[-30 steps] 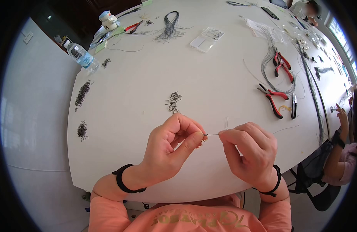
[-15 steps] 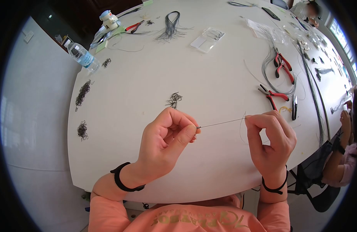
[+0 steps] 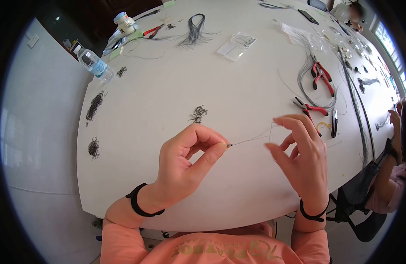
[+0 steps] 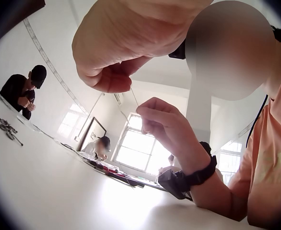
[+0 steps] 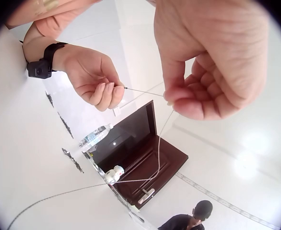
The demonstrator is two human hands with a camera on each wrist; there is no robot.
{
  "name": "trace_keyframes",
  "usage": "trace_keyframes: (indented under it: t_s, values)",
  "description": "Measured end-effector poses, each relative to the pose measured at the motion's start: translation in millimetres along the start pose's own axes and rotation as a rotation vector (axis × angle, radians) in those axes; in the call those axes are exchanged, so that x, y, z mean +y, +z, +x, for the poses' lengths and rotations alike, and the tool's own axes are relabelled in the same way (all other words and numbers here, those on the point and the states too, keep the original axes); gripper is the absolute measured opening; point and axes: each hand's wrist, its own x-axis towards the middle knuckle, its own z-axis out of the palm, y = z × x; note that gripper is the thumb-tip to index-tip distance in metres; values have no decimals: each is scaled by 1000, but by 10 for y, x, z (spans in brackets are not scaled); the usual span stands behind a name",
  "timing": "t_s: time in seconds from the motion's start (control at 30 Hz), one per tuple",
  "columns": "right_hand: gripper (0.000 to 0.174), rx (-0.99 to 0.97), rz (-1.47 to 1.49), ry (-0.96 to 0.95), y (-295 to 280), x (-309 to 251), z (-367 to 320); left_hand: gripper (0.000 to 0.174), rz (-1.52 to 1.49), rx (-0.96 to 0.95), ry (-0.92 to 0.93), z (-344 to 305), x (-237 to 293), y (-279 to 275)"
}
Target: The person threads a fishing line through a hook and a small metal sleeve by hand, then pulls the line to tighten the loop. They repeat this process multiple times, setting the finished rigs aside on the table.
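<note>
One thin wire [image 5: 145, 91] curves from pinching left fingers [image 3: 212, 133], grip unclear in right fingers [image 3: 296, 123].

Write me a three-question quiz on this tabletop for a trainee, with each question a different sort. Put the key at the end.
1. Multiple choice: what is the person's left hand pinching?
A) a spoon
B) one end of a thin line
C) a cup

2. True or false: the clear box lies nearer the person than the phone does.

3. Fill in the blank: the label on the water bottle is mostly light ____.

Key: 1 B; 2 true; 3 blue.
</note>
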Motion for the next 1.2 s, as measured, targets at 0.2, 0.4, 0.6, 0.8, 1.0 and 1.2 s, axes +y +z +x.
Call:
trace_keyframes:
  t_s: [0.2,0.4,0.6,0.8,1.0,1.2]
  values:
    - [42,-117,455,-15,53,-108,-53,9,262,-46,223,23,-38,10]
    - [21,-92,412,-127,255,-57,-100,15,401,-79,296,5,34,25]
    - [16,-34,327,-172,231,-90,-87,15,325,-90,253,-10,46,46]
    - [17,-32,341,-165,228,-78,-89,12,226,-44,183,-20,10,49]
    - [19,-18,312,-185,232,-100,-95,10,190,-39,159,-31,-7,54]
    - [24,33,237,-303,244,-86,-103,9,221,-46,192,-36,31,60]
